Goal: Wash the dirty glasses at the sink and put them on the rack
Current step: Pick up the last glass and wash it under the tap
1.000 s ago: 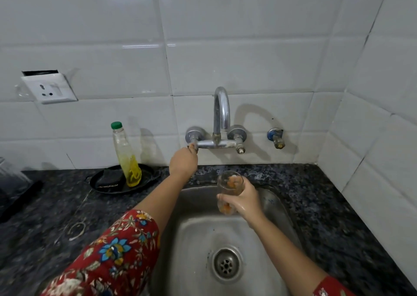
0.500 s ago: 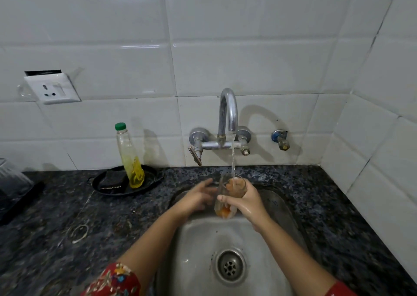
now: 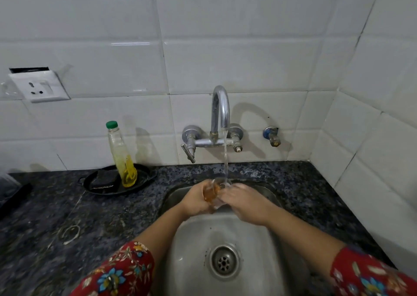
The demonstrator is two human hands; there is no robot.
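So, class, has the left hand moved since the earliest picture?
Yes. The left hand dropped from the tap handle down to the glass above the sink.

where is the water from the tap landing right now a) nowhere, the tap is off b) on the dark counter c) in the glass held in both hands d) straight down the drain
C: the stream from the curved chrome tap falls into the clear glass with orange residue, which the left hand and right hand hold over the steel sink.
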